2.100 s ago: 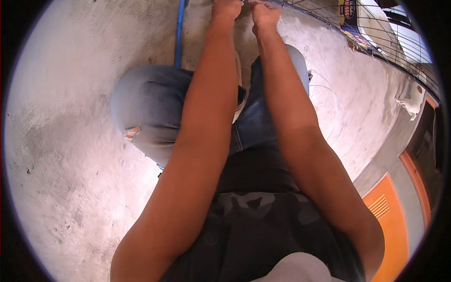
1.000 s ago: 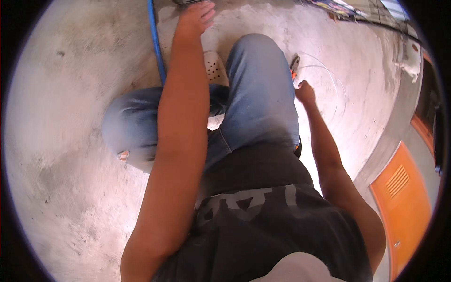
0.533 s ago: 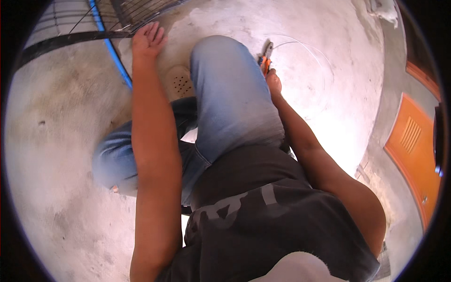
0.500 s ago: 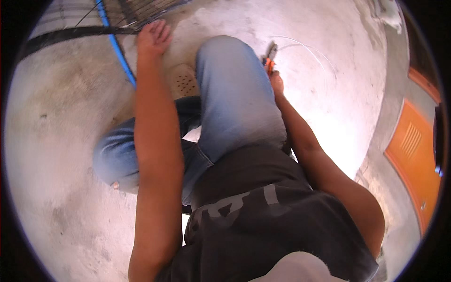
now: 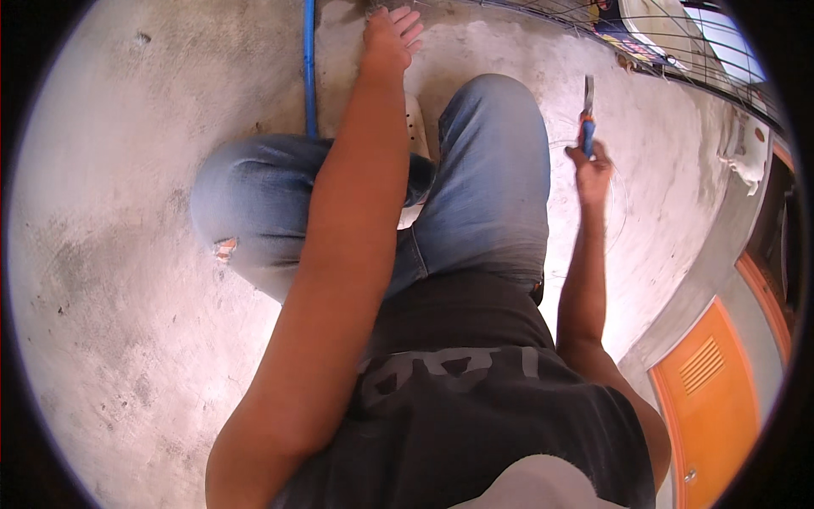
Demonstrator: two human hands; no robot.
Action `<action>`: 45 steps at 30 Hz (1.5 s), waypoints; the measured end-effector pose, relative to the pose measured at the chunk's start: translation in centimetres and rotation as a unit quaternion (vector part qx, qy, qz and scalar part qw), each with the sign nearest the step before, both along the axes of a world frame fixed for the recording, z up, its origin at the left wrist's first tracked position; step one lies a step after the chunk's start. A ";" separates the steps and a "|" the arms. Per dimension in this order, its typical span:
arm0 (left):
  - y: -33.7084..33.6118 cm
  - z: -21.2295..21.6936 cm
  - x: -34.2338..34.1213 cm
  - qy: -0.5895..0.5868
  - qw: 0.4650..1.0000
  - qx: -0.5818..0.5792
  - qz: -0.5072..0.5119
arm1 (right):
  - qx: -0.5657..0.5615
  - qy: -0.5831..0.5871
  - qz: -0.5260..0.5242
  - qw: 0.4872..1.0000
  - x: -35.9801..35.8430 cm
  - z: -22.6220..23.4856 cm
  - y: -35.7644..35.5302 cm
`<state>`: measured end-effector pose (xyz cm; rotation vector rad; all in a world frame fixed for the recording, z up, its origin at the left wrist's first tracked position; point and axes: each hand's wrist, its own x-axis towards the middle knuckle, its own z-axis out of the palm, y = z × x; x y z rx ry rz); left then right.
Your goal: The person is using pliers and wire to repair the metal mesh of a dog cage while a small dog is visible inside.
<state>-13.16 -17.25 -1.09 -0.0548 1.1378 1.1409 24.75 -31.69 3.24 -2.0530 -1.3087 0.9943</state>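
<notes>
My right hand [image 5: 593, 174] is closed on the handles of a pair of pliers [image 5: 588, 127], blue with orange near the pivot. Their metal jaws point away from me, to the right of my raised knee. A thin pale wire [image 5: 623, 208] curves over the floor beside that hand. Far forward, near the upper edge, my left hand [image 5: 394, 36] reaches out with its fingers spread. Nothing shows in it, though its far side is partly hidden.
A blue pipe or hose [image 5: 309, 72] runs along the concrete floor [image 5: 127, 212] left of my left arm. Black wire mesh [image 5: 678, 68] crosses the upper right, with a pale container behind it. An orange door [image 5: 712, 382] stands at the lower right. A whitish object [image 5: 746, 157] lies by the wall.
The whole view has swung, so the mesh has passed from upper left to upper right. My right hand has moved out from my knee with the pliers. My left hand remains stretched forward.
</notes>
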 end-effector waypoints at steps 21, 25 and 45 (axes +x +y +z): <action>-3.8 4.2 0.7 -0.030 0.982 0.008 -0.185 | -0.156 -0.128 0.487 0.850 -22.9 7.9 11.5; -4.3 4.2 1.2 -0.037 0.983 0.060 -0.172 | -0.209 0.030 0.499 0.840 -21.2 5.4 14.0; -2.1 -0.6 2.9 0.052 0.977 -0.034 -0.203 | -0.256 0.115 0.556 0.783 -18.2 -0.8 16.8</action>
